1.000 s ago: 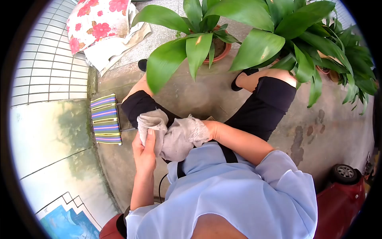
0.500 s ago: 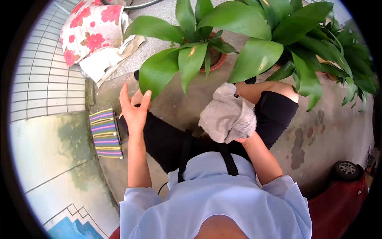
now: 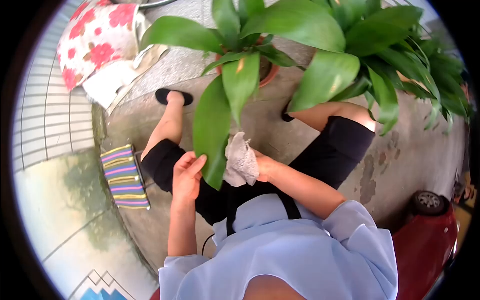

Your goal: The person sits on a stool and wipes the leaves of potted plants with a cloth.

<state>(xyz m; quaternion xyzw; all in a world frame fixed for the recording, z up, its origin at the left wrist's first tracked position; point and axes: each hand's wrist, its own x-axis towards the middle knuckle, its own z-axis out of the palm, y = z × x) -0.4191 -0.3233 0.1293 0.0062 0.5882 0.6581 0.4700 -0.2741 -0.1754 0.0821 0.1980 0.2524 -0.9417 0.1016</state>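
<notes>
A broad green leaf (image 3: 212, 127) of the potted plant hangs down toward my lap. My left hand (image 3: 187, 176) is at its left edge near the lower end, thumb and fingers closed on the leaf. In my right hand (image 3: 262, 166) is a crumpled grey cloth (image 3: 241, 161), at the leaf's right edge. Most of the right fingers are hidden behind the cloth. A second, shorter leaf (image 3: 241, 82) droops just above the cloth. The plant's terracotta pot (image 3: 271, 75) stands on the ground ahead of me.
More leafy plants (image 3: 385, 75) fill the upper right. To my left is a striped folding stool (image 3: 125, 177); beyond it, a floral cloth (image 3: 100, 42) covers something near the tiled wall (image 3: 45, 105). A red vehicle with a black wheel (image 3: 429, 201) is at the lower right.
My left hand has moved down and right and taken hold of the leaf, which now hangs straighter. My right hand has brought the cloth left to the leaf.
</notes>
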